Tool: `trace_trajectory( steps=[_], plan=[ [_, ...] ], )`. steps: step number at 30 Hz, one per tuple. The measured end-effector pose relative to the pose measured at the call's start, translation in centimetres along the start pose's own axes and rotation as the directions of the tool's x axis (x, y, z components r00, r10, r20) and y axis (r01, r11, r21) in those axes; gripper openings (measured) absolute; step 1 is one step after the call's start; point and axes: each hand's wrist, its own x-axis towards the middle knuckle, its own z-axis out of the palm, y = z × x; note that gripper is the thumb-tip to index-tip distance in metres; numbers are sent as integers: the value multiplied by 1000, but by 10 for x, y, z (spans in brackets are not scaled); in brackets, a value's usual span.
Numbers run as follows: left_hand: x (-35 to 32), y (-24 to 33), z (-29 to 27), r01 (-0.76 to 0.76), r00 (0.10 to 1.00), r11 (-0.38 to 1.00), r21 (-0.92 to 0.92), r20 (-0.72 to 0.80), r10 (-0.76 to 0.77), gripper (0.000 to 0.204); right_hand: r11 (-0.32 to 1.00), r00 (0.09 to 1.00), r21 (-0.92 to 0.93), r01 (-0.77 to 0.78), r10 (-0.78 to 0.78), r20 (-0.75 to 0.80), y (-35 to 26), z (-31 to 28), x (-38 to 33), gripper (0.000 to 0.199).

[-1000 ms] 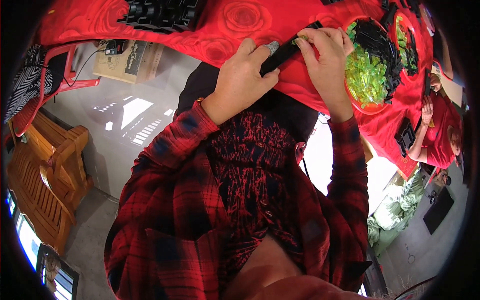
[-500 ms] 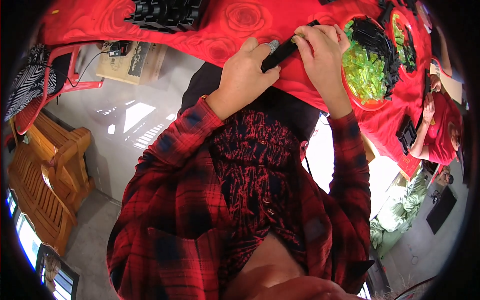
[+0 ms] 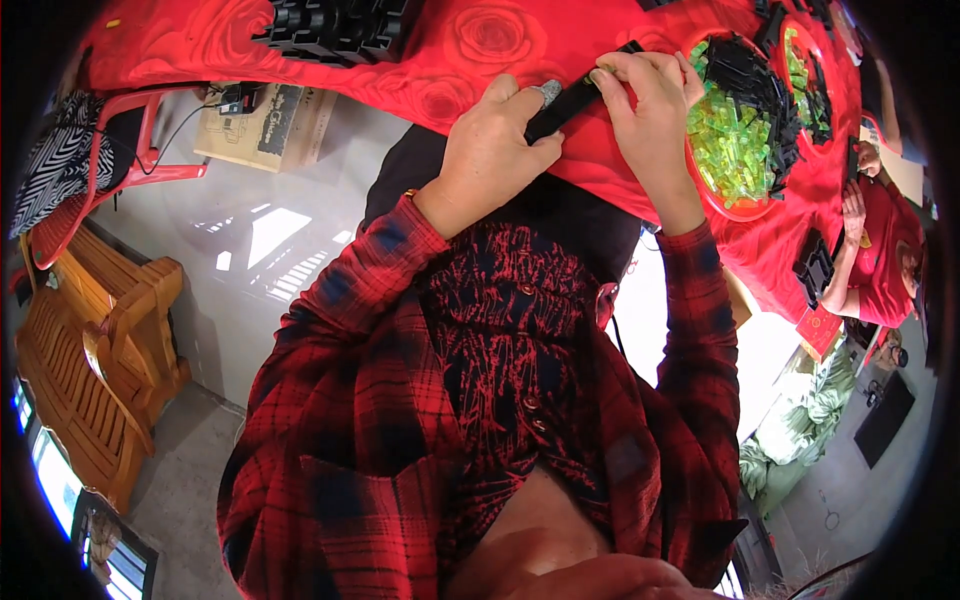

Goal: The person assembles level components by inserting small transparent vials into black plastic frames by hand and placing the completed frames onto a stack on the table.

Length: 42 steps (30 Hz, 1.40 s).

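Note:
My left hand [image 3: 495, 145] and my right hand [image 3: 648, 108] both grip one long black bar-shaped part [image 3: 572, 98] at the near edge of a table under a red rose-patterned cloth [image 3: 470, 45]. The left hand holds its lower end, thumb on top. The right hand pinches its upper end with the fingertips. Just right of the right hand stands a red bowl [image 3: 742, 205] with translucent green pieces [image 3: 730, 145] and black parts heaped in it.
A pile of black parts [image 3: 335, 22] lies on the cloth at upper left. A second red bowl [image 3: 808, 75] sits farther right. Another person in red [image 3: 880, 270] works at the right. A wooden bench [image 3: 95, 345], a red chair [image 3: 90, 170] and a cardboard box [image 3: 255, 120] stand on the floor.
Both hands and the black bar have shifted slightly up and right along the table edge. The grip is unchanged.

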Motion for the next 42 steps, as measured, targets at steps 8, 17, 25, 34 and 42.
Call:
trace_trajectory(
  steps=[8,17,25,34,42],
  plan=[
    [1,1,-1,8,1000,1000,-6,28,-8,33,999,999,13,-34,34,-19,-5,6,-2,12],
    [-8,-3,3,-5,998,991,-136,-56,-3,37,993,986,-5,-121,120,-117,-6,-31,-4,11],
    [-9,14,-12,203,975,713,-671,204,-86,42,823,896,-360,-440,432,-107,67,-106,-42,16],
    [-22,30,-16,175,981,668,-723,188,-54,58,675,968,-704,-223,236,-81,58,-106,-49,18],
    [-30,38,-16,134,985,650,-748,170,-8,63,866,843,155,-475,499,-203,-27,-96,-36,40]
  ],
)
